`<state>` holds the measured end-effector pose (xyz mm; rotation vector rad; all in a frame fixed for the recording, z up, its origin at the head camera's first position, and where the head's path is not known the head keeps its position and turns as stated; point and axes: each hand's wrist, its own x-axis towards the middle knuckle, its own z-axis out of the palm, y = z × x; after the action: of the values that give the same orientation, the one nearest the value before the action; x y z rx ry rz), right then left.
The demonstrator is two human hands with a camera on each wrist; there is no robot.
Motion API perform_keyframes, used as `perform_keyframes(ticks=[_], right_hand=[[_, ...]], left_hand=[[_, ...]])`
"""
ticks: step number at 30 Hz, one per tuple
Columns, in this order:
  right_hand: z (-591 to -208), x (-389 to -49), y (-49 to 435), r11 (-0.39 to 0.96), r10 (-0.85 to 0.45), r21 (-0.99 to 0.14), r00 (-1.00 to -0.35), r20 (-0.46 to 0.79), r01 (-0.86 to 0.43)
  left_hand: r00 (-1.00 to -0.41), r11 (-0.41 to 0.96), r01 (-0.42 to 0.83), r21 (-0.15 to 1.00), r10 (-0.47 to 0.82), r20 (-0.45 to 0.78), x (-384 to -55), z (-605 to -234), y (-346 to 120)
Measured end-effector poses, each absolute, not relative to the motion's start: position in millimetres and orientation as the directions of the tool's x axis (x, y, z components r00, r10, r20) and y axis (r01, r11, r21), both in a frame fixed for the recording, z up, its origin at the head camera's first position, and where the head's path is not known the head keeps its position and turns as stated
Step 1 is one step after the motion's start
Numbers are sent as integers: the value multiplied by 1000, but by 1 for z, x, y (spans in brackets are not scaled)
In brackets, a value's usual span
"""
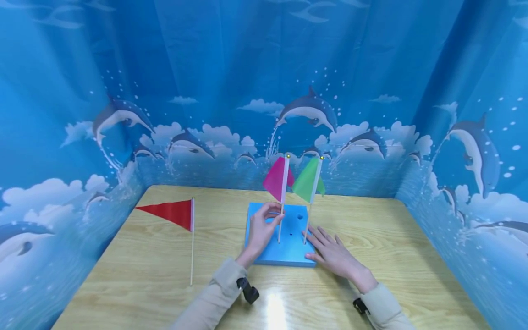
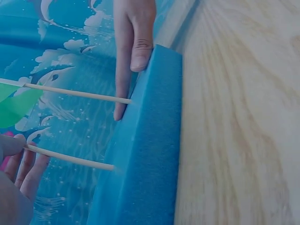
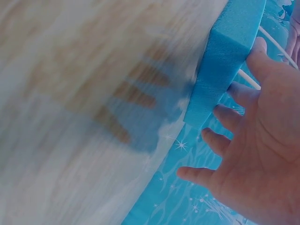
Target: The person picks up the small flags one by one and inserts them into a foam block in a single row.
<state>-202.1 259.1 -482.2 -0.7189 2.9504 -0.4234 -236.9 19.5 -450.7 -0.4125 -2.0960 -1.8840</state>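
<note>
My left hand (image 1: 261,230) pinches the thin wooden stick of a magenta flag (image 1: 274,180), whose foot meets the top of a blue foam block (image 1: 270,256). A green flag (image 1: 305,181) stands beside it, its stick (image 2: 77,93) leaning slightly as it rises from the same block. With fingers spread, my right hand (image 1: 333,255) rests along the block's right edge, close to the green flag's stick. In the right wrist view, the thumb of that hand (image 3: 262,131) touches the block's edge.
A red pennant (image 1: 175,213) on a long stick lies flat on the wooden table (image 1: 367,224), left of the block. Small holes show in the block's top. A blue curtain (image 1: 231,68) printed with dolphins closes off the back and both sides.
</note>
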Motion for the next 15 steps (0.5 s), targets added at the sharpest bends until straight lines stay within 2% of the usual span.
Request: perform_keyframes(ticks=[3, 15], right_hand=[[-483, -202, 259, 846, -469, -281, -883, 14, -453], [-480, -201, 258, 852, -465, -274, -885, -1, -447]], left_hand=[[-919, 113, 393, 913, 26, 393, -246, -466, 19], [-942, 128, 336, 933, 34, 335, -247, -463, 19]])
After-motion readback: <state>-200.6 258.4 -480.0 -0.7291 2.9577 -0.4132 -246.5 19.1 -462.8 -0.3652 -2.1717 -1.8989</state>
